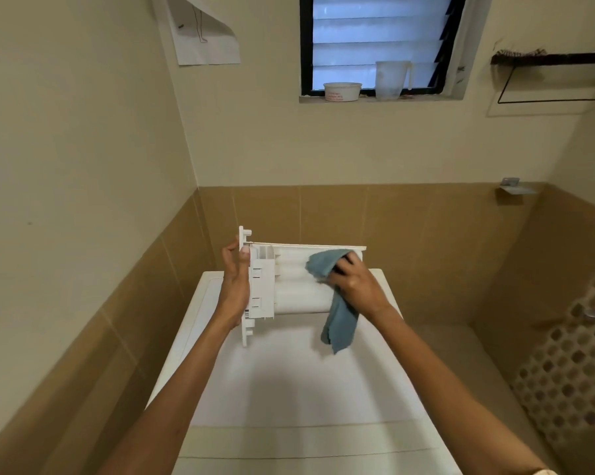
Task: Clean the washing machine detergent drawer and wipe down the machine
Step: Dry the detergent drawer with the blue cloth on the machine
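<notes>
Fingers (pixel 344 269) clutch blue cloth (pixel 337 303) against drawer (pixel 289 286), above white washer (pixel 289 389).

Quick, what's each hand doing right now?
Left hand: closed on the drawer, gripping its end.
Right hand: closed on the cloth, pressing it against the drawer.

No legible text anywhere.

The detergent drawer (pixel 299 282) is held above the washing machine (pixel 289 389), left hand (pixel 234 282) at its left end, right hand (pixel 354 282) pressing a cloth (pixel 337 303) on what seems its underside.
</notes>
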